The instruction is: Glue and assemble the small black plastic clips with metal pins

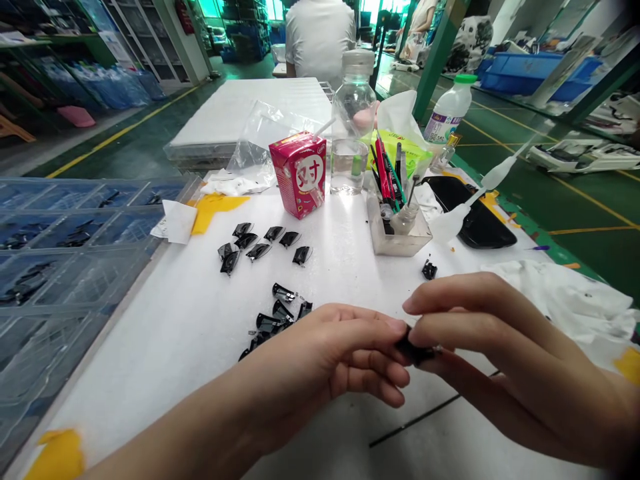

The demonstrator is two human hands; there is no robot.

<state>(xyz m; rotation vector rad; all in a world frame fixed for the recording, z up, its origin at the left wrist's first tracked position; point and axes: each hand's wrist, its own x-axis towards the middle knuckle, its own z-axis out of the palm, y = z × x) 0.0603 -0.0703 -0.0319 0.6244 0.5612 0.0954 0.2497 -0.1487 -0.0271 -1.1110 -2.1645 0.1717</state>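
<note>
Between my two hands is a small black plastic part (416, 349), partly covered by fingers. My left hand (345, 350) pinches its left end between thumb and forefinger. The fingers and thumb of my right hand (493, 347) close on its other end. Just beyond my left hand lies a pile of black plastic parts (270, 323), partly hidden by the wrist. Farther off, several black parts with clear edges (259, 251) are spread on the white tabletop (200, 320). A single small black piece (429, 269) sits past my right fingers.
A clear compartment tray (75, 283) with black parts runs along the left. At the back stand a red drink carton (299, 175), a clear bottle (350, 120) and a tool box (399, 233) with pens. White cloth (565, 300) lies right; a thin black rod (415, 421) is near me.
</note>
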